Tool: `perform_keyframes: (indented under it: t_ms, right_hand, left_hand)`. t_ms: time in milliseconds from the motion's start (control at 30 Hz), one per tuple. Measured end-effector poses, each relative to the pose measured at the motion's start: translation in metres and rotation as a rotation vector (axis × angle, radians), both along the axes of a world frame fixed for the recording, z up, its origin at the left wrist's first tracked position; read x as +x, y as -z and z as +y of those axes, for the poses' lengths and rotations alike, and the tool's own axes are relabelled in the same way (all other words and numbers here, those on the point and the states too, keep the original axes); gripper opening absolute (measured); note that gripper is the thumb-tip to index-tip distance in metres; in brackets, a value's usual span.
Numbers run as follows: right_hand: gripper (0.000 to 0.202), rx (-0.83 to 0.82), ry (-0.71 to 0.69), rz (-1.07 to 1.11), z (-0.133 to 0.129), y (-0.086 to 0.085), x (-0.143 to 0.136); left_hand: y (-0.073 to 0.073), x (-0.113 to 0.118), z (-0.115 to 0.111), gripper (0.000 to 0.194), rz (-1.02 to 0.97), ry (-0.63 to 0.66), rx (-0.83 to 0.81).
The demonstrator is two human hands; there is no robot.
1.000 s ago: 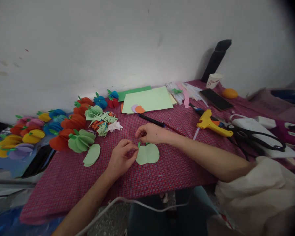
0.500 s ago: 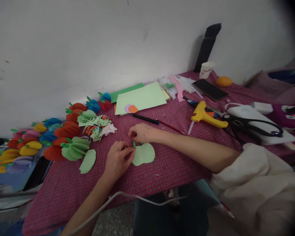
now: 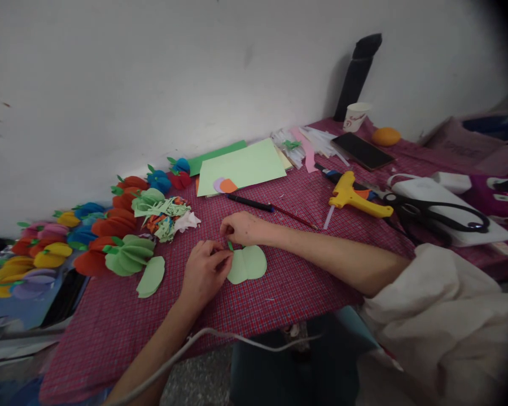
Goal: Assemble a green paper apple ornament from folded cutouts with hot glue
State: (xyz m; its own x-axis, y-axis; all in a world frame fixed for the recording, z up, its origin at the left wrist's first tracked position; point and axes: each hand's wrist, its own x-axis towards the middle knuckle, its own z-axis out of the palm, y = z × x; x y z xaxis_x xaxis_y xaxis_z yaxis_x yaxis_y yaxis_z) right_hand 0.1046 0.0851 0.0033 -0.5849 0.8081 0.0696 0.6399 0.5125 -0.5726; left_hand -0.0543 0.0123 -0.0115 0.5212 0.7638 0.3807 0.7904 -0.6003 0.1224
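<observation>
Checked cloth [image 3: 254,304], bare toward its front edge, both hands pinched closed by light-green paper [image 3: 248,264].

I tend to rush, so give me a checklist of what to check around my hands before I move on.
1. Pale green cutout lying on the checked cloth: ok.
2. Left hand at the cutout's left edge: ok.
3. Yellow glue gun set down apart from both hands: ok.
4. Glue gun cool: cannot tell.
5. Black-handled scissors out of the right hand: ok.
6. Paper scraps cleared off the cloth: not ok, they sit heaped there.
</observation>
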Motion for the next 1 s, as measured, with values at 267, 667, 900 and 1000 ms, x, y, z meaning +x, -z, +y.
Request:
perform_keyframes:
  t_ms: [267, 667, 900, 1000]
  right_hand:
    - [0.026, -0.019, 0.004, 0.004, 0.0011, 0.0021, -0.0002]
    - [0.024, -0.022, 0.014, 0.014, 0.0008, 0.0007, 0.0006]
    - [0.024, 0.007, -0.001, 0.033, 0.0045, 0.0065, 0.0011]
    - [0.025, -0.001, -0.001, 0.025, 0.0039, 0.0051, 0.0010]
  left_hand:
    - [-0.0007, 0.0015, 0.0001, 0.016, 0.025, -0.018, -0.015]
    - [-0.0014, 0.0025, 0.0012, 0.018, 0.051, -0.003, -0.016]
    - [-0.0014, 0.0031, 0.0017, 0.019, 0.056, -0.005, -0.030]
    - [-0.0009, 0.0031, 0.0018, 0.019, 0.061, -0.008, -0.043]
